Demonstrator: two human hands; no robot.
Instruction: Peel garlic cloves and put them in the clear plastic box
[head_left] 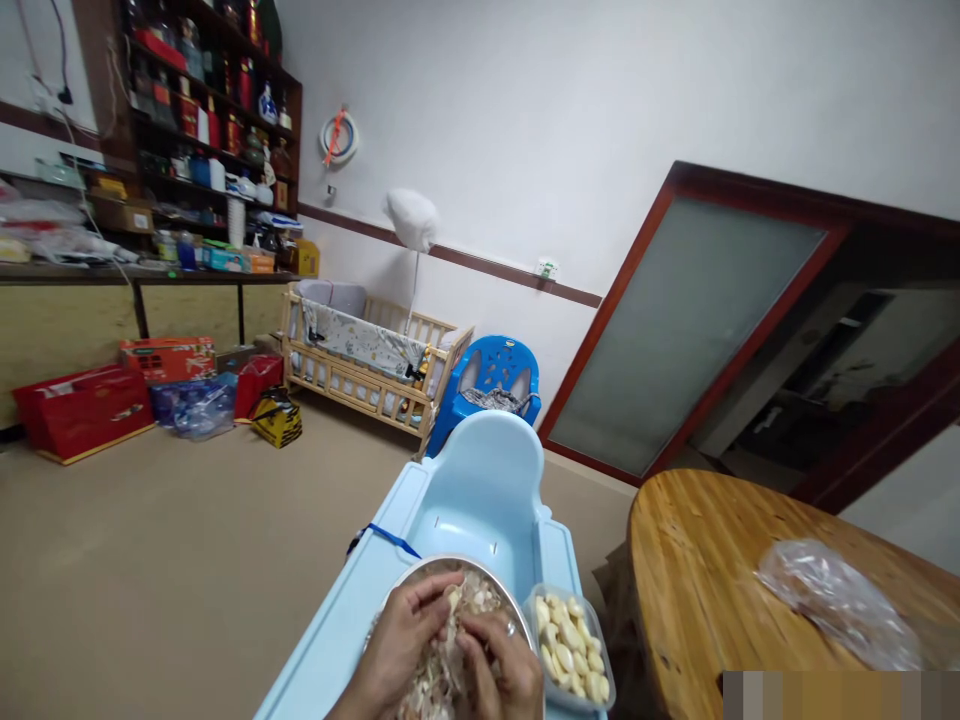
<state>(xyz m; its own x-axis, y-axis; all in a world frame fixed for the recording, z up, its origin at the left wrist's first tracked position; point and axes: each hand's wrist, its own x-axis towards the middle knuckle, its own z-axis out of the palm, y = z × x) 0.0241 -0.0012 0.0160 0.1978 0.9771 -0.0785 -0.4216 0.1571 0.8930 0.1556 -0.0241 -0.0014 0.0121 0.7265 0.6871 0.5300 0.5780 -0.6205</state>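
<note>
The left hand (pixel 394 640) and the right hand (pixel 499 660) were half closed and together gripped a garlic clove (pixel 453 598), partly hidden by the fingers. They were above a steel bowl (pixel 457 568) full of papery peels (pixel 442 680). The bowl stood on a light blue plastic seat (pixel 480 470). Just beside the bowl, on the right, was a clear box (pixel 534 610) of peeled cloves (pixel 570 645). Further right, a wooden tabletop (pixel 697 570) carried a plastic bag (pixel 836 605), and a crib (pixel 360 370) stood across the room
</note>
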